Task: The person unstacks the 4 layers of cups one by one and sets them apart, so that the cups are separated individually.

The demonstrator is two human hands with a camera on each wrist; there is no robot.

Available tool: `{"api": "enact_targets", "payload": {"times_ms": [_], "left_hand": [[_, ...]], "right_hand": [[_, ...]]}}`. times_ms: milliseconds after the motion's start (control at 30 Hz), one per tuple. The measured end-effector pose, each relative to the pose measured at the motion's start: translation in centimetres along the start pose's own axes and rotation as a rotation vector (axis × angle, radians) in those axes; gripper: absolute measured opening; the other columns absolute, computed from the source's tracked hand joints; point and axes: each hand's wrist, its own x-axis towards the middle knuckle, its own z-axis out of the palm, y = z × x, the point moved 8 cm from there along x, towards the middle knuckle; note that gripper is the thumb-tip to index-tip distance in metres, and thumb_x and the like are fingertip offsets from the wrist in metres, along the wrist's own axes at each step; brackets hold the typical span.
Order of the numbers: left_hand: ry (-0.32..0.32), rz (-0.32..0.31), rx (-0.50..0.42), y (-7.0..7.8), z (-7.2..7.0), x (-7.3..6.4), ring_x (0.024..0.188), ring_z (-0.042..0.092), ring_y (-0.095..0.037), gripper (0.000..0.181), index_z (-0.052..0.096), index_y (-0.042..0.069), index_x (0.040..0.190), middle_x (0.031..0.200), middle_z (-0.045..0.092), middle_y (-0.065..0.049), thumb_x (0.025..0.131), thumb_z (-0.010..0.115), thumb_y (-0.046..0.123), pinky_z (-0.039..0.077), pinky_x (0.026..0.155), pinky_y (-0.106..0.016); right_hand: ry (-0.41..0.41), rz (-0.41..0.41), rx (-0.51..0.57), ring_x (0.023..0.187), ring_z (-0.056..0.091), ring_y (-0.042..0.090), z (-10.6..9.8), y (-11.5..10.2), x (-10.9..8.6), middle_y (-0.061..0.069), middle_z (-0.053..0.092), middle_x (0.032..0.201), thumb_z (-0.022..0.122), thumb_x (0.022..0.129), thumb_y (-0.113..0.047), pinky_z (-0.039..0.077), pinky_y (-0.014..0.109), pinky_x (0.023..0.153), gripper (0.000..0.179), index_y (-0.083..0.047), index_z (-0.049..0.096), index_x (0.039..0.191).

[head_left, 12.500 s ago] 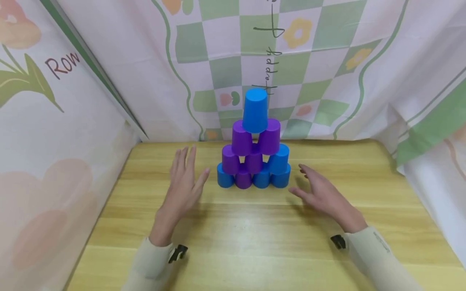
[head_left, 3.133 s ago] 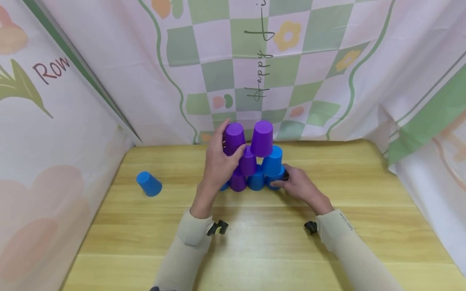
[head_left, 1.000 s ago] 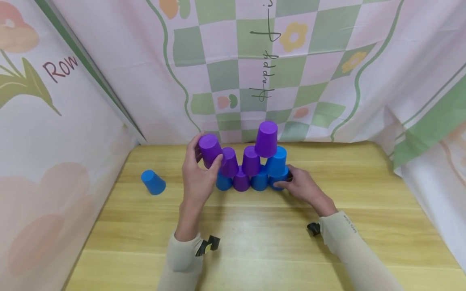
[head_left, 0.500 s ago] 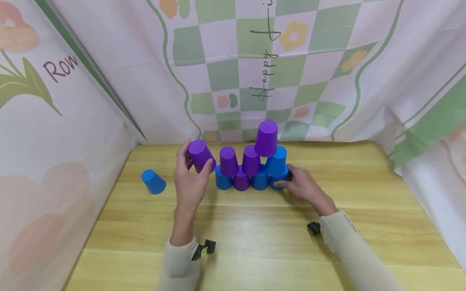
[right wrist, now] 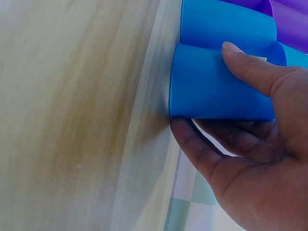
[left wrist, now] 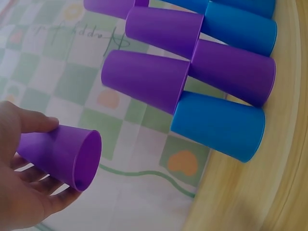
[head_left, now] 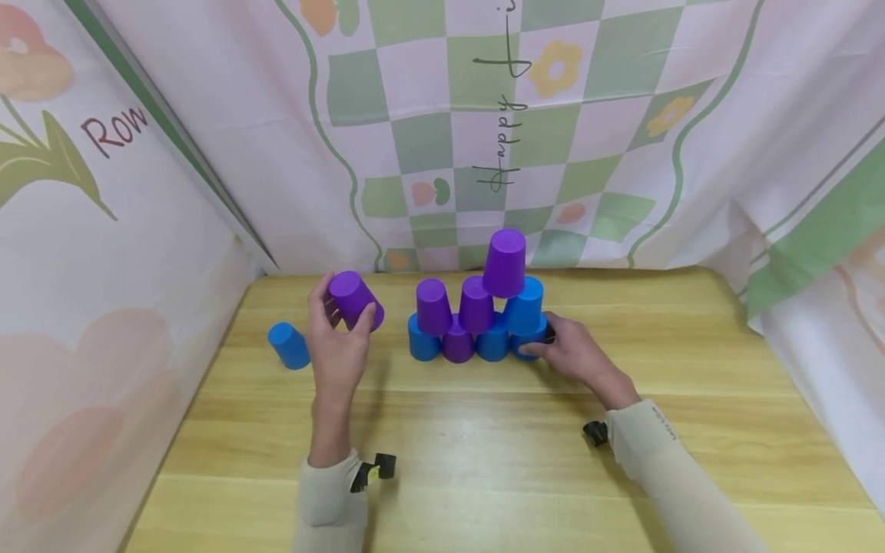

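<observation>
My left hand grips a purple cup in the air, left of the stack, thumb in front and fingers behind. The left wrist view shows its open rim tilted away from the palm. My right hand holds the blue cup at the right end of the stack's bottom row, thumb across its front and fingers along its outer side. Above that row stand two purple cups and a blue cup, all upside down. One purple cup sits on top, at the right.
A blue cup stands upside down on the wooden table, just left of my left hand. A checked, flowered curtain hangs right behind the table's back edge. Another printed cloth walls the left side.
The top blue cup has gone from the stack to the table's left. My left hand has since lifted a purple cup off the third row and carried it left and down. My right hand stays put.
</observation>
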Motion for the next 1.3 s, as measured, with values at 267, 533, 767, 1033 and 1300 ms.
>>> {"api": "enact_targets", "payload": {"times_ms": [267,533,767,1033,1300], "left_hand": [[0.044,0.004,-0.01,-0.8,-0.5,0.3,0.131,0.061,-0.033,0.069,0.046,0.005,0.154,0.146,0.059,-0.017,0.093,0.078,0.004,0.05,0.115,-0.051],[0.08,-0.056,-0.016,-2.0,-1.1,0.6,0.135,0.058,-0.033,0.067,0.048,0.007,0.152,0.147,0.058,-0.017,0.092,0.077,-0.001,0.046,0.118,-0.051],[0.092,-0.113,-0.011,-3.5,-1.5,0.7,0.141,0.054,-0.033,0.067,0.047,0.006,0.153,0.15,0.056,-0.018,0.093,0.076,-0.002,0.043,0.121,-0.05],[0.117,-0.171,-0.01,-5.6,-2.4,0.7,0.144,0.051,-0.034,0.067,0.047,0.005,0.153,0.154,0.053,-0.019,0.092,0.075,-0.004,0.04,0.123,-0.05],[0.145,-0.188,-0.008,-7.0,-3.1,0.8,0.143,0.052,-0.034,0.068,0.047,0.004,0.152,0.152,0.055,-0.02,0.09,0.075,-0.007,0.04,0.123,-0.047]], "right_hand": [[-0.009,0.019,0.007,0.108,0.063,0.034,0.0,0.1,0.0,0.019,0.067,0.131,0.073,0.1,-0.034,0.058,0.052,0.097,0.057,-0.003,0.053,0.144],[-0.001,0.018,0.0,0.107,0.062,0.034,-0.1,0.1,0.1,0.02,0.066,0.131,0.074,0.1,-0.034,0.057,0.054,0.098,0.059,-0.001,0.053,0.144],[-0.005,0.032,0.013,0.11,0.062,0.034,-0.1,0.3,0.1,0.019,0.066,0.133,0.074,0.1,-0.033,0.057,0.053,0.098,0.058,-0.004,0.052,0.145],[-0.007,0.024,0.001,0.111,0.063,0.035,0.0,0.2,0.1,0.021,0.066,0.134,0.074,0.1,-0.034,0.057,0.055,0.099,0.06,-0.001,0.052,0.145],[-0.01,0.019,0.009,0.108,0.062,0.034,0.0,0.1,0.1,0.02,0.066,0.131,0.074,0.1,-0.034,0.058,0.052,0.096,0.058,-0.002,0.053,0.144]]}}
